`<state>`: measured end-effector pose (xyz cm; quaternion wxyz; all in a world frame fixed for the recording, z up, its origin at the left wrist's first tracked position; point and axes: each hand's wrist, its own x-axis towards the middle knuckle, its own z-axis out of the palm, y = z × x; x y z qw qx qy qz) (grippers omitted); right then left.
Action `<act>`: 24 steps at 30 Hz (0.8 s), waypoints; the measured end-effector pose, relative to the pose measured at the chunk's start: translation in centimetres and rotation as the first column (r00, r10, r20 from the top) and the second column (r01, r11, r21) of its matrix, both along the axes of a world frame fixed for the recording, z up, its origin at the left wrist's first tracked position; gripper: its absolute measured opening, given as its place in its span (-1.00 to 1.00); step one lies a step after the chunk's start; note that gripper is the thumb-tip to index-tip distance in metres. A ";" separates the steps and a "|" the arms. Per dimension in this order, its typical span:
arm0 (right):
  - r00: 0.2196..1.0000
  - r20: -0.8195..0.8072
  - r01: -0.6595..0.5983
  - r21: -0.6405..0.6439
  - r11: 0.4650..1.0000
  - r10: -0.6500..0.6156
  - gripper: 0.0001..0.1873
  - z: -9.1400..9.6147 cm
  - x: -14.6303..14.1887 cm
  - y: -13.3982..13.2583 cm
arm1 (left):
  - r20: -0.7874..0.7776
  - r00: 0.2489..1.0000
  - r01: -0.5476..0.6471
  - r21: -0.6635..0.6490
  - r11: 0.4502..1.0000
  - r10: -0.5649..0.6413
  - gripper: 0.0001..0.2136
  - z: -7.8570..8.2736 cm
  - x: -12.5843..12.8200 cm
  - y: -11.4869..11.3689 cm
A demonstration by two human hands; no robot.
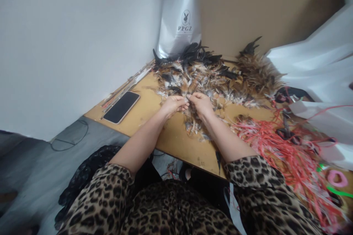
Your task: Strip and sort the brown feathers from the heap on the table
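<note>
Over the near edge of a big pile of brown, white and black feathers [198, 71], my two hands meet with their fingertips almost together. My left hand [175, 105] is closed in a pinch, thumb against forefinger. Beside it, my right hand [201, 103] also pinches, and a small brown feather [191, 87] seems to rise from between the fingertips. Which hand grips it, or whether both do, is hard to make out. Below my right hand, loose feathers [193, 125] are scattered on the yellow tabletop [176, 143].
A smartphone [121, 107] lies at the left edge by thin sticks [138, 73]. Behind the feathers stands a white printed bag [180, 22]. At right are tangled red strips [278, 147], black-handled scissors [288, 134], a pink ring [337, 179] and white sheeting [311, 58].
</note>
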<state>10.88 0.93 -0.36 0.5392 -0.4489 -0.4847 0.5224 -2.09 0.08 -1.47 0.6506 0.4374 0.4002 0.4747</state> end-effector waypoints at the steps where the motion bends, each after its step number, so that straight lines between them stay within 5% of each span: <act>1: 1.000 -0.017 -0.022 -0.021 1.000 0.021 -0.69 0.0 0.1 0.1 | -0.002 1.000 0.006 0.004 1.000 -0.006 -0.85 0.0 0.0 0.0; 10: 0.968 -0.125 -0.235 -0.152 0.960 0.217 -0.67 1.3 1.6 0.6 | 0.049 0.998 -0.026 -0.003 1.000 0.026 -0.85 0.6 -0.2 0.0; 24: 0.992 0.031 -0.119 -0.029 0.993 0.120 -0.73 1.1 0.6 0.0 | 0.188 0.981 -0.030 -0.065 0.997 0.041 -0.92 0.5 -0.1 0.2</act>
